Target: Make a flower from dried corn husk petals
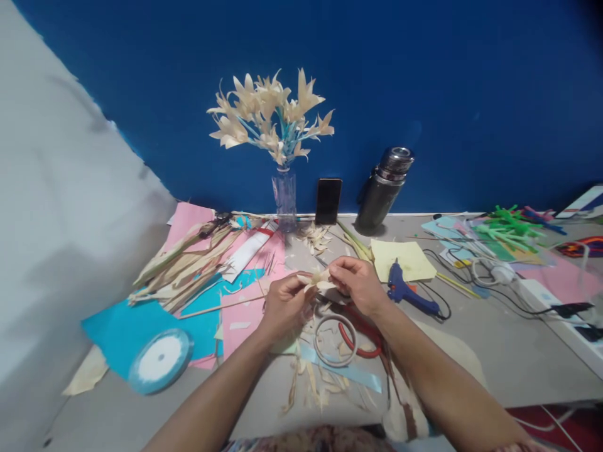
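Observation:
Between my two hands, above the middle of the table, is a small cream flower (316, 282) of pointed corn-husk-like petals. The fingers of my left hand (286, 306) pinch its left side. My right hand (360, 285) has thumb and fingertips closed on its right petals. A thin tan stick (221, 307) runs leftward from beside my left hand; whether that hand holds it I cannot tell. Below my hands lie a roll of white tape (335, 361), red-handled scissors (370, 351), a light blue ribbon strip (362, 378) and husk scraps (311, 386).
Similar flowers (273, 103) stand in a clear bottle (284, 198) at the back, beside a phone (328, 201) and a dark flask (382, 191). A blue glue gun (409, 295) with its cord lies at right. Husks (198, 267) and a ribbon spool (160, 361) lie left.

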Available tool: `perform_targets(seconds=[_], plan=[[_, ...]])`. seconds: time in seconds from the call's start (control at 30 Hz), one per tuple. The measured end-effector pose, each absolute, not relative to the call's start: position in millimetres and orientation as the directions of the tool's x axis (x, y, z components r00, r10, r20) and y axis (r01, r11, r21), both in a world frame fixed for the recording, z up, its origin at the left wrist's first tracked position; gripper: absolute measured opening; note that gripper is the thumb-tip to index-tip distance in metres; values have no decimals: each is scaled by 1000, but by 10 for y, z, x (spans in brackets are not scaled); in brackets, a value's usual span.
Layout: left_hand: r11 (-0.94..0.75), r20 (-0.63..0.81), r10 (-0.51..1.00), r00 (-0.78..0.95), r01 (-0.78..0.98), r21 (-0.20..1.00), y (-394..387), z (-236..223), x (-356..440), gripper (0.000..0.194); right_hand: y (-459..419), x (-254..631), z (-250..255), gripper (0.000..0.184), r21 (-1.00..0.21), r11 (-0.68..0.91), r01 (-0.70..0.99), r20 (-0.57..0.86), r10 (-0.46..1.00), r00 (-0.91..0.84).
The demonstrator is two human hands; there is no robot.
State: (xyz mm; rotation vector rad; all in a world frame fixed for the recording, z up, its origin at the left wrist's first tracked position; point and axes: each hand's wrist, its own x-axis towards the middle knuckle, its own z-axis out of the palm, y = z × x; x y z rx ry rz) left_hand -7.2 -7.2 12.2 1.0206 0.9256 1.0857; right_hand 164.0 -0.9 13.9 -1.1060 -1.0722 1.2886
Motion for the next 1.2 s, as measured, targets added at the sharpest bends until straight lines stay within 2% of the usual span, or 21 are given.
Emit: perform_targets(seconds=[0.1,0.2,0.33,0.5,0.6,0.73,0.8,0.87,1.07,1.2], plan=[[227,-159,959,235,-299,927,-85,139,-53,24,1,1646,117,25,-981,-40,-190,-47,998,32],[297,-210,940,268,-342,892,-63,120,-58,26,-12,1667,138,16,-961,-66,-267,-55,997,-46],[371,-240,905,350,-376,849,-30,102,-82,29,-49,1676,202,40,-955,-51,-291,-11,991,-137],[382,-221,888,404,-379,843,-40,119,-98,28,-48,1684,169,18,-991,4,-136,21,992,-124],[354,-209,898,387,-356,865,-45,117,-93,29,-22,1723,147,17,-994,71,-85,77,994,-77],[311,-211,927,311,-319,895,-26,100,-71,29,-24,1762,206,10,-947,322,-15,321,947,27],[317,-224,927,299,-312,895,-12,85,-63,28,-55,1748,252,6,-892,447,60,449,893,16],[318,-228,927,298,-300,899,0,64,-59,28,-97,1715,285,3,-847,513,138,515,857,-23],[334,-241,912,332,-261,906,-9,56,-61,28,-141,1621,273,5,-754,528,391,563,826,-29],[367,-265,893,364,-245,897,-32,92,-59,26,-120,1604,243,7,-742,528,413,557,828,-60]])
